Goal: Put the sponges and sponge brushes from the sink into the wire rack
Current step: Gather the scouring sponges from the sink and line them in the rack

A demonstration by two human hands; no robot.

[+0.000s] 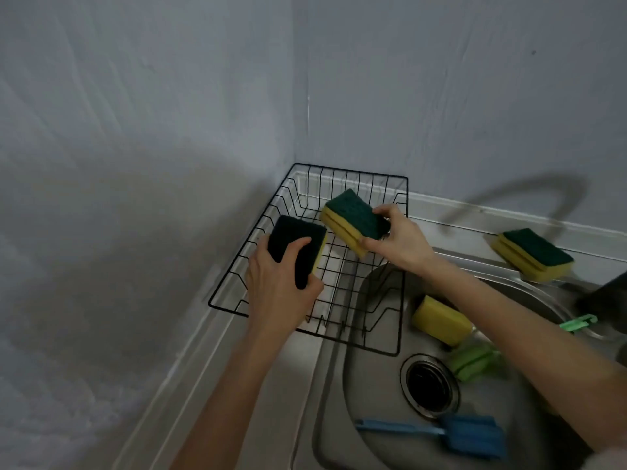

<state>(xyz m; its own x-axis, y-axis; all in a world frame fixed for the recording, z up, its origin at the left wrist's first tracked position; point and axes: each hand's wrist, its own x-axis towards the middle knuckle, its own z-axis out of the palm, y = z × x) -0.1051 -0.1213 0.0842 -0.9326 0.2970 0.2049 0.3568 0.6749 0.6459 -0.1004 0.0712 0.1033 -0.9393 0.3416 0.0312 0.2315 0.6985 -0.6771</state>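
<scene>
A black wire rack [305, 171] stands in the corner, left of the steel sink [366, 395]. My left hand [281, 286] grips a dark-topped yellow sponge [293, 244] over the rack's left side. My right hand [397, 239] holds a green-and-yellow sponge [353, 217] above the rack's middle. Another green-and-yellow sponge [532, 254] lies on the sink's back ledge. Inside the sink are a yellow sponge [439, 318], a green sponge brush [475, 359] partly under my right forearm, and a blue sponge brush [471, 435] near the front.
Grey walls close in behind and left of the rack. The round drain [429, 386] sits in the sink's middle. A faucet casts a curved shadow on the back wall. A green handle tip [578, 323] and a dark object [607, 300] show at the right edge.
</scene>
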